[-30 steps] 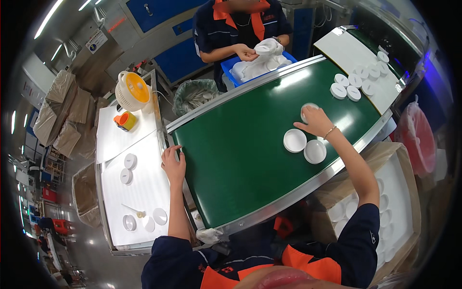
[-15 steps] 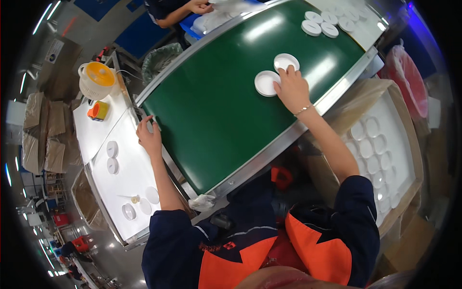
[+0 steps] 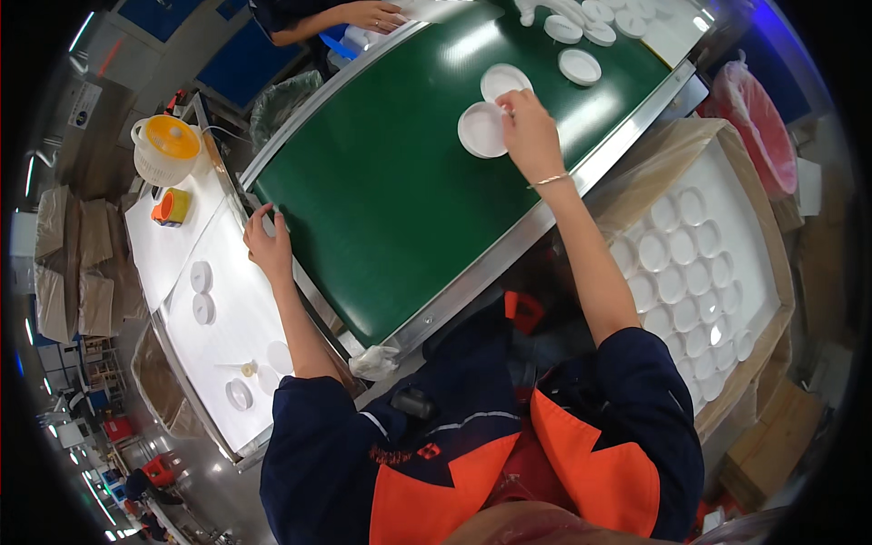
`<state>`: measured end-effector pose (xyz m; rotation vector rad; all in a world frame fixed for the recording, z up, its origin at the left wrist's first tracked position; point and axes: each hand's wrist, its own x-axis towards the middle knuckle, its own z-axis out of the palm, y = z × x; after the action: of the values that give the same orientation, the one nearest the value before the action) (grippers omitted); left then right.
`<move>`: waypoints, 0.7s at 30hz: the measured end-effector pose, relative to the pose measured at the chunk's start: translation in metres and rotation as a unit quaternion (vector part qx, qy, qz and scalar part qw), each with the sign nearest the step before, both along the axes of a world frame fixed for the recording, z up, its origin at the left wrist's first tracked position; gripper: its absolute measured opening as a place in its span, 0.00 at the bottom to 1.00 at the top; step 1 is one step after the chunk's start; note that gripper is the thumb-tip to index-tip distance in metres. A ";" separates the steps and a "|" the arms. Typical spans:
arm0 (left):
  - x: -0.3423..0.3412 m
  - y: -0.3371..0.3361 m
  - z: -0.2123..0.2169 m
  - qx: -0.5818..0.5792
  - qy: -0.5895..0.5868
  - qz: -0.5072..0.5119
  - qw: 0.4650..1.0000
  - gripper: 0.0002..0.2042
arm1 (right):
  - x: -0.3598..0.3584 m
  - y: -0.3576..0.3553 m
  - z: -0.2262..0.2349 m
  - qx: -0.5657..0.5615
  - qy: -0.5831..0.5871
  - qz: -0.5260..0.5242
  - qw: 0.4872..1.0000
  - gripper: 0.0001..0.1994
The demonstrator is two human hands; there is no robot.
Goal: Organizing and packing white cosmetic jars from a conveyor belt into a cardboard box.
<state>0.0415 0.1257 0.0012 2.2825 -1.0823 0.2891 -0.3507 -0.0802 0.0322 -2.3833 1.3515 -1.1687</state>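
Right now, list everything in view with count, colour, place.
Belt: one, green, centre
Dishes: two, white, by the right hand
Single dish: one, white, farther right
Far discs: several, white, belt's end
Open box: one, brown, right
Boxed discs: many, white, inside it
Sack: one, pink, right
Table: one, white, left
Pot: one, white-yellow, table's far end
Tape roll: one, orange-yellow, near pot
Caps: two, white, table's middle
Shallow dish: one, pale, table's near end
Flat discs: two, pale, beside that dish
Bin: one, green, beyond belt
Tub: one, blue, beyond belt
Co-worker's hand: one, bare, near tub
Cartons: several, brown, far left
Left hand: one, bare, belt's left edge
Right hand: one, bare, at the dishes
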 end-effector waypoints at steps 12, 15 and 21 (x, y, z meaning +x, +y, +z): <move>0.028 0.004 -0.014 0.006 0.022 -0.026 0.999 0.12 | -0.072 0.149 0.048 0.341 -0.807 0.361 0.320 0.20; 0.026 0.002 -0.014 0.009 0.008 -0.029 1.000 0.12 | -0.078 0.168 0.049 0.362 -0.817 0.368 0.257 0.20; 0.013 -0.001 -0.007 0.004 -0.011 -0.035 0.999 0.13 | -0.085 0.178 0.058 0.366 -0.819 0.382 0.220 0.22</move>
<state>0.0547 0.1249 -0.0055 2.2488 -1.1740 0.2830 -0.4358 0.0979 0.0906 0.0049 -0.2725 -1.1514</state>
